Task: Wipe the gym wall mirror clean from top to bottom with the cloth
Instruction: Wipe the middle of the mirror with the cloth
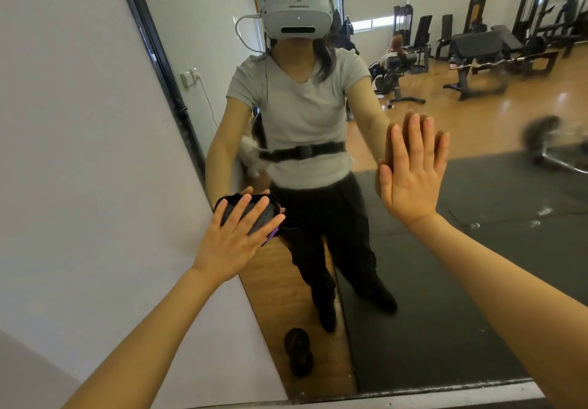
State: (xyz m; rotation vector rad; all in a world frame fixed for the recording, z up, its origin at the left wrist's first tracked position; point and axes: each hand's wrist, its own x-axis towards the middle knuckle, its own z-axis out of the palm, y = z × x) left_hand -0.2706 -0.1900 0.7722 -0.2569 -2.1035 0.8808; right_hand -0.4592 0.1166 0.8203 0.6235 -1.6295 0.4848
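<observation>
Left hand (234, 243) pressing dark cloth (251, 214), mirror (445, 249)

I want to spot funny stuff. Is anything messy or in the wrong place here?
Mostly fine. The left hand presses the cloth flat at the mirror's left edge, the right hand flat on the glass. One oddity: a dark dumbbell shows on the floor near the mirror's bottom, a trip risk.
</observation>
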